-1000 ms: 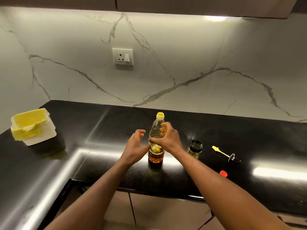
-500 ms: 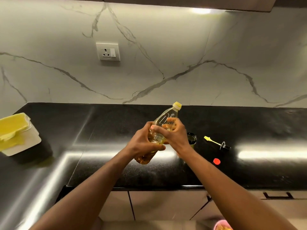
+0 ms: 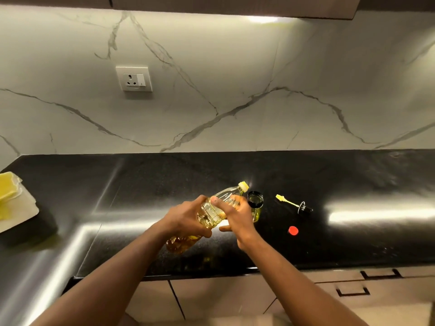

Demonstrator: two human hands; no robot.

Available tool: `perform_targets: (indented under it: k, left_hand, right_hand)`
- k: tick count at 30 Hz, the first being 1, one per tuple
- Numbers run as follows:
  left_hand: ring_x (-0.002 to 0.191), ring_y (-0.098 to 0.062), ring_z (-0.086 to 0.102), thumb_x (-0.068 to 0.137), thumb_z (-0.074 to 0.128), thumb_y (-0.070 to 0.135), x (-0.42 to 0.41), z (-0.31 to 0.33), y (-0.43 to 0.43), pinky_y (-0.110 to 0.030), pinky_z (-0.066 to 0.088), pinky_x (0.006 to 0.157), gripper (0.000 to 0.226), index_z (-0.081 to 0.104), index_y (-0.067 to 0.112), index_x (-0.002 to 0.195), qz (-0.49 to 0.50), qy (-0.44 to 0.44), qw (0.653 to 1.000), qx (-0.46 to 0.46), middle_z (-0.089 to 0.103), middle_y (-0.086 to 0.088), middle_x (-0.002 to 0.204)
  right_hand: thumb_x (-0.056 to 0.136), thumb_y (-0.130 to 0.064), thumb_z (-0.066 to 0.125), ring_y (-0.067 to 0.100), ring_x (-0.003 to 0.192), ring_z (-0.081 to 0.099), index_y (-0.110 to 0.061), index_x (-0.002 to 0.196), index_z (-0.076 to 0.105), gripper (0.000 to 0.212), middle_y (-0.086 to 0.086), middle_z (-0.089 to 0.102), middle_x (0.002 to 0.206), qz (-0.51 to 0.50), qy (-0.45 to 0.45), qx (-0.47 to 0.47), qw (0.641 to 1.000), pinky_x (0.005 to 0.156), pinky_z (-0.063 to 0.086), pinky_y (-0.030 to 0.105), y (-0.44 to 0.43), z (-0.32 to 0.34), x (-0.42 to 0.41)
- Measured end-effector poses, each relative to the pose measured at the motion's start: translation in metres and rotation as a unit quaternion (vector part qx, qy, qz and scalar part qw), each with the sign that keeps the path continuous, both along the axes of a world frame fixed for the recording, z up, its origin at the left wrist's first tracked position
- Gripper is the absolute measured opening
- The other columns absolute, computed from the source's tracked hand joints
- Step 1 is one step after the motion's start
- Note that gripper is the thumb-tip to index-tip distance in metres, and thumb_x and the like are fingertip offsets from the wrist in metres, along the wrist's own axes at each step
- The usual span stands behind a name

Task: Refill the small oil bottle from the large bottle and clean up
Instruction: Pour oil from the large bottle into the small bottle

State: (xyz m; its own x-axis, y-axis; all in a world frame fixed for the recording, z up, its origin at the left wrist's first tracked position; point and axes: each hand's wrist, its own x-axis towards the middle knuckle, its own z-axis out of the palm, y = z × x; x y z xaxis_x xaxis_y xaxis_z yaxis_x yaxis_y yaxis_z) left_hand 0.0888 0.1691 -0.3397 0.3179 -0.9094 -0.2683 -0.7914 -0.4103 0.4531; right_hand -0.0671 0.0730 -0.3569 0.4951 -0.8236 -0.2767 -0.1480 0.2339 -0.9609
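Large clear plastic oil bottle with a yellow cap point(image 3: 213, 211) was upright on the counter a second ago; now I see it lifted and tipped further than half a second back, neck pointing to the upper right, cap on, amber oil pooled at its low end. Left hand point(image 3: 184, 220) wraps the mid-body with fingers curled round it. Right hand point(image 3: 239, 218) grips the shoulder, one finger laid across the plastic. Cap sits just beside the mouth of the small open glass oil bottle with a black rim point(image 3: 255, 199), at frame centre, on the glossy black stone countertop point(image 3: 353, 175). Right of it lie a yellow brush on a black stopper point(image 3: 294, 204) and a small red round cap point(image 3: 293, 230), apart from each other. White marble backsplash with grey veins point(image 3: 235, 67) carries a white wall socket point(image 3: 134, 78) at upper left. Beige cabinet fronts with dark handles point(image 3: 376, 288) at lower right. Small bottle's lower half is hidden behind the right hand. White container with something yellow on it point(image 3: 16, 208) is cut off at the left edge; contents unclear.
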Motion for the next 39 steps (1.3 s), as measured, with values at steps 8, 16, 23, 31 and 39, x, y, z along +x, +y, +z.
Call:
perform_targets:
  k: [8, 16, 23, 31, 39]
  left_hand:
    - [0.119, -0.023, 0.058, 0.071, 0.082, 0.058, -0.007, 0.003, -0.020, -0.040, 0.054, 0.099, 0.110, 0.022, 0.031, 0.159, -0.011, -0.012, 0.997, 0.080, 0.055, -0.005, 0.147]
    - [0.128, -0.025, 0.053, 0.068, 0.084, 0.055, -0.009, 0.008, -0.036, -0.040, 0.051, 0.103, 0.117, 0.020, 0.028, 0.163, -0.013, -0.022, 0.991, 0.128, 0.049, -0.005, 0.154]
    - [0.130, -0.026, 0.054, 0.063, 0.085, 0.052, -0.009, 0.017, -0.043, -0.044, 0.056, 0.102, 0.122, 0.021, 0.028, 0.163, -0.013, -0.012, 0.986, 0.165, 0.045, -0.005, 0.157]
    - [0.112, -0.018, 0.061, 0.054, 0.088, 0.053, -0.009, 0.027, -0.053, -0.043, 0.059, 0.097, 0.109, 0.040, 0.031, 0.150, -0.004, 0.010, 0.981, 0.193, 0.060, 0.004, 0.130]
    - [0.112, -0.020, 0.064, 0.054, 0.091, 0.049, -0.005, 0.038, -0.066, -0.044, 0.058, 0.098, 0.103, 0.044, 0.033, 0.145, -0.006, 0.027, 0.972, 0.234, 0.062, 0.004, 0.126]
  right_hand:
    - [0.063, -0.061, 0.088, 0.028, 0.099, 0.076, -0.023, 0.124, 0.064, 0.076, 0.008, 0.074, 0.116, -0.025, -0.008, 0.079, 0.997, 0.064, 0.066, 0.043, -0.014, -0.019, -0.002]
    - [0.062, -0.061, 0.089, 0.029, 0.096, 0.077, -0.015, 0.125, 0.066, 0.081, 0.010, 0.074, 0.116, -0.030, -0.006, 0.109, 0.994, 0.061, 0.064, 0.039, -0.023, -0.025, -0.006]
    - [0.075, -0.050, 0.088, 0.023, 0.087, 0.079, -0.015, 0.116, 0.070, 0.056, 0.008, 0.078, 0.105, -0.014, -0.024, 0.141, 0.990, 0.069, 0.066, 0.041, -0.025, -0.020, -0.013]
    - [0.070, -0.053, 0.090, 0.025, 0.086, 0.080, -0.015, 0.118, 0.068, 0.066, 0.010, 0.079, 0.104, -0.024, -0.021, 0.156, 0.987, 0.066, 0.065, 0.039, -0.032, -0.020, -0.011]
    - [0.068, -0.053, 0.092, 0.025, 0.084, 0.080, -0.012, 0.120, 0.064, 0.072, 0.010, 0.079, 0.105, -0.032, -0.012, 0.181, 0.983, 0.062, 0.064, 0.036, -0.036, -0.013, -0.009]
